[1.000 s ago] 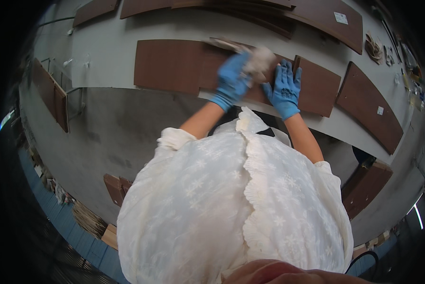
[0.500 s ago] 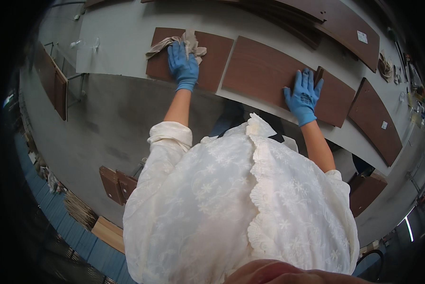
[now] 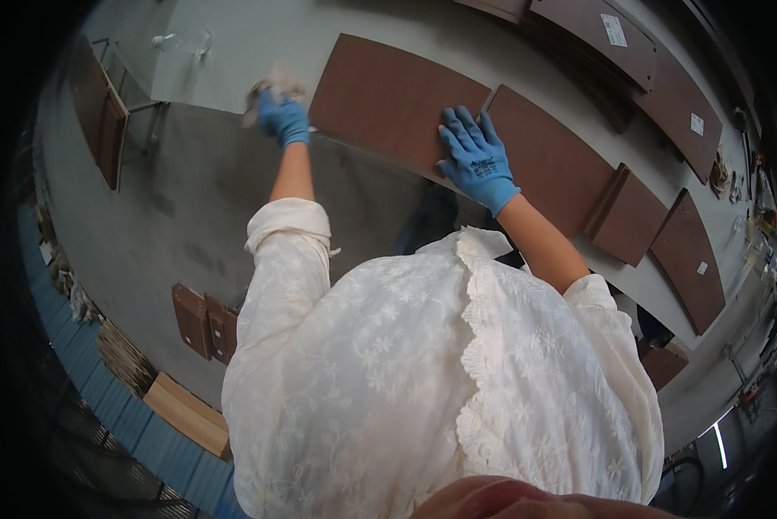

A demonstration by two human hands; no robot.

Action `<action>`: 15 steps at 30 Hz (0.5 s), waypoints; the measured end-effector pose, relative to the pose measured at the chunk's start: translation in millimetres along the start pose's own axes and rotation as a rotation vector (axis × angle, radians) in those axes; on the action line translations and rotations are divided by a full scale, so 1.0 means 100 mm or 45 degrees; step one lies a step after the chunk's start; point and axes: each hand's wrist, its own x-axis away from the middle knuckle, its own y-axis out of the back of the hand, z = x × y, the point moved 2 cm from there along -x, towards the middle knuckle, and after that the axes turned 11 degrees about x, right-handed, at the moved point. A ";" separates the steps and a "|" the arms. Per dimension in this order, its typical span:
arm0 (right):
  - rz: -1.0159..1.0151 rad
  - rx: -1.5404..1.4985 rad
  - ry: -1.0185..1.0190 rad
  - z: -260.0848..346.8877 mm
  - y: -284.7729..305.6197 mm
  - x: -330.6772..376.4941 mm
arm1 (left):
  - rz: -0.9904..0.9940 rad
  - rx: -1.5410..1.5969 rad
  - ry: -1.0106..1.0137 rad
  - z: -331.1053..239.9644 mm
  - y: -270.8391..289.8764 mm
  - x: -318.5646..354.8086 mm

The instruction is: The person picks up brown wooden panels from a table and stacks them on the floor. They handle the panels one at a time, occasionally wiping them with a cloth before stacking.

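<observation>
A pale table (image 3: 259,43) spans the upper view, a brown panel (image 3: 388,95) lying on it at twelve o'clock. Well apart, the left hand (image 3: 283,118), at eleven, grips a blurred beige cloth (image 3: 280,80) beyond the panel's left end — the right hand (image 3: 481,164), at one, rests loosely spread over its right end.

We note a grey floor (image 3: 189,182), darkly smudged in patches, beside and below a pale counter (image 3: 250,39). Thin metal frame (image 3: 146,105) stands at left. Lower left, we see a ribbed blue surface (image 3: 150,443); wall or floor, unclear. Bright light strip (image 3: 720,445), lower right.
</observation>
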 end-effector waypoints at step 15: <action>-0.048 -0.034 0.008 0.01 -0.01 -0.02 | 0.607 -0.536 -1.160 -0.07 -1.21 0.78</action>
